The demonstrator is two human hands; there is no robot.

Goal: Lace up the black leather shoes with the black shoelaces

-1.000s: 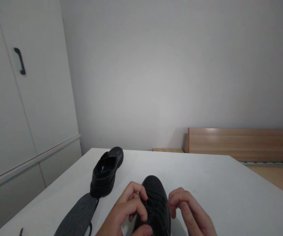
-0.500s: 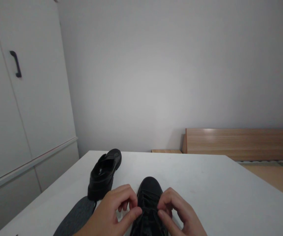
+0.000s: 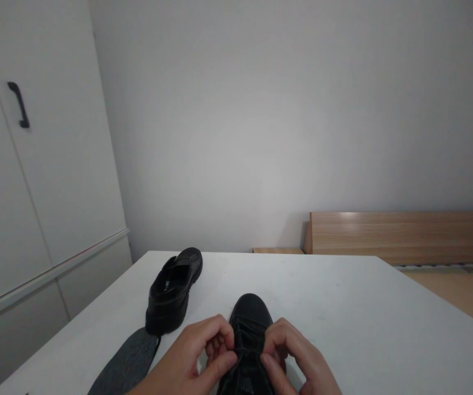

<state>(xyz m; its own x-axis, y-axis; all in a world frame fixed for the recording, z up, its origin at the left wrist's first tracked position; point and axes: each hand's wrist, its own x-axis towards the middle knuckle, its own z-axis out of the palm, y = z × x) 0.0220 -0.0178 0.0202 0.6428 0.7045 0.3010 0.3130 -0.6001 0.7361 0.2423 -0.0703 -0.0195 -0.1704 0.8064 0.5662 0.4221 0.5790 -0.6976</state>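
Observation:
A black lace-up shoe (image 3: 252, 312) points away from me near the table's front edge, and its heel end runs out of view. Dark laces (image 3: 247, 351) cross its tongue. At the shoe's left side, my left hand (image 3: 203, 354) is closed, thumb and forefinger pinching at the lace. My right hand (image 3: 296, 356) pinches in the same way on the right side. The lace between my fingertips is dark against the black shoe and hard to make out. Farther left stands the second black shoe (image 3: 168, 307), its opening facing up.
A dark grey insole-shaped piece (image 3: 127, 365) lies on the white table (image 3: 343, 307), with its tip at the second shoe's heel. A white cabinet (image 3: 55, 164) with a black handle (image 3: 19, 104) stands left. Behind the table are a wall and a wooden headboard (image 3: 401, 236).
Both hands stay at the laces; their fingertips have shifted slightly, the right ones a little to the left. The view has tilted a little. The shoes and grey piece lie as before.

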